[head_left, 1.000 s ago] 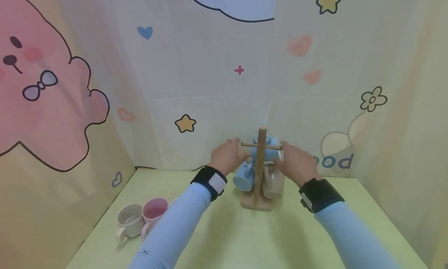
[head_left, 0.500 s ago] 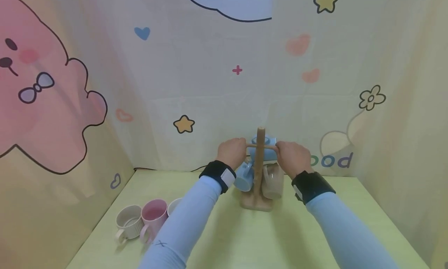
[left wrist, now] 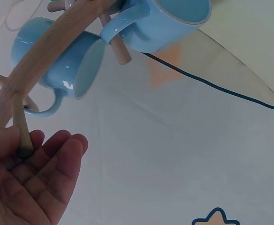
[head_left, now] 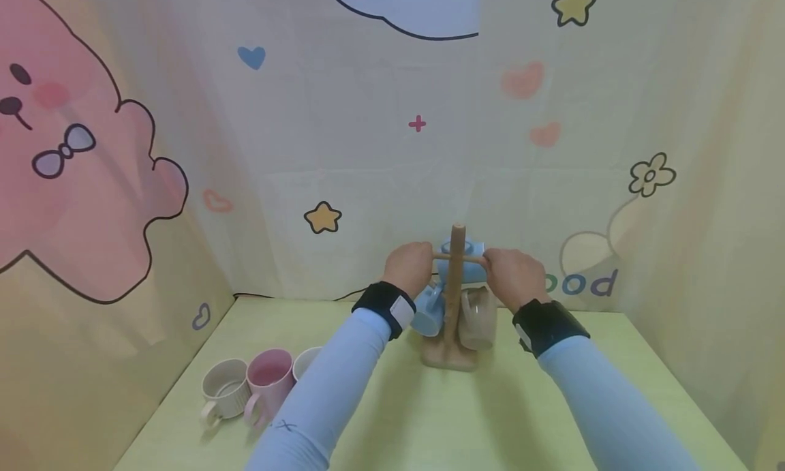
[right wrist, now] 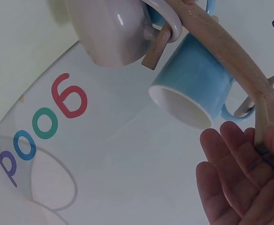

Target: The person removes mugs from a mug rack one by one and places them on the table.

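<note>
A wooden mug rack point(head_left: 454, 300) stands upright on the table, with a crossing peg near its top. My left hand point(head_left: 409, 266) pinches the peg's left end between thumb and fingers; my right hand point(head_left: 515, 275) pinches the right end. In the left wrist view the left thumb presses the peg point(left wrist: 22, 124) against the fingers. The right wrist view shows the other peg end point(right wrist: 261, 122) held likewise. One blue mug point(head_left: 467, 270) hangs behind the post, another blue mug point(head_left: 428, 312) lower left, and a pale beige mug point(head_left: 480, 317) lower right.
On the table point(head_left: 417, 430) at the left stand a white mug point(head_left: 225, 389), a pink mug point(head_left: 270, 382) and a pale mug point(head_left: 305, 360) partly hidden by my left sleeve. A printed curtain point(head_left: 380, 150) hangs behind the table.
Both hands have moved inward and closed their fingers on the two ends of the top peg. Over the last half second they stay nearly still. The rack and mugs keep their places.
</note>
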A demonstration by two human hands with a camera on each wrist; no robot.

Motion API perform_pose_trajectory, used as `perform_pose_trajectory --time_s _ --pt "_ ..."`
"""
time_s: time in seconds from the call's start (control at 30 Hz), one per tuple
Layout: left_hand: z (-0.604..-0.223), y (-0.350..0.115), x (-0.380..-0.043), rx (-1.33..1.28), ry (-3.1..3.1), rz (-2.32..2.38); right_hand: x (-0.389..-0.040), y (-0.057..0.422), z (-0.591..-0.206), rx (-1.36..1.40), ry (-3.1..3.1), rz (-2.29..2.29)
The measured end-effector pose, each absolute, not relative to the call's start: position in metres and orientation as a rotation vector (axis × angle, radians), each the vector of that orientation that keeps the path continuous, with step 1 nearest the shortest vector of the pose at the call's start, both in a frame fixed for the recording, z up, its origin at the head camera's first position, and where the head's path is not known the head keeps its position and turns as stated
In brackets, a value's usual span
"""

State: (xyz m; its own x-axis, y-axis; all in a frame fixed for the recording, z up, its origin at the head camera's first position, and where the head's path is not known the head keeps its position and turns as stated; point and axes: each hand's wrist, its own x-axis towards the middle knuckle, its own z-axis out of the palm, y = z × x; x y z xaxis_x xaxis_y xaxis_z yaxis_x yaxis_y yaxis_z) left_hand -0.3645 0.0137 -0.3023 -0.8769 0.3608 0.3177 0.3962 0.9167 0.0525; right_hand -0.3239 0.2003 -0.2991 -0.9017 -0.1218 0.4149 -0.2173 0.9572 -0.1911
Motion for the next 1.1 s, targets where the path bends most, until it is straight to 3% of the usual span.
perform_pose_trajectory --time_s 1.1 --pt "-0.305 0.018 -0.336 -0.732 -2.631 0.054 -0.346 0.216 -0.298 0.309 -2.787 0.448"
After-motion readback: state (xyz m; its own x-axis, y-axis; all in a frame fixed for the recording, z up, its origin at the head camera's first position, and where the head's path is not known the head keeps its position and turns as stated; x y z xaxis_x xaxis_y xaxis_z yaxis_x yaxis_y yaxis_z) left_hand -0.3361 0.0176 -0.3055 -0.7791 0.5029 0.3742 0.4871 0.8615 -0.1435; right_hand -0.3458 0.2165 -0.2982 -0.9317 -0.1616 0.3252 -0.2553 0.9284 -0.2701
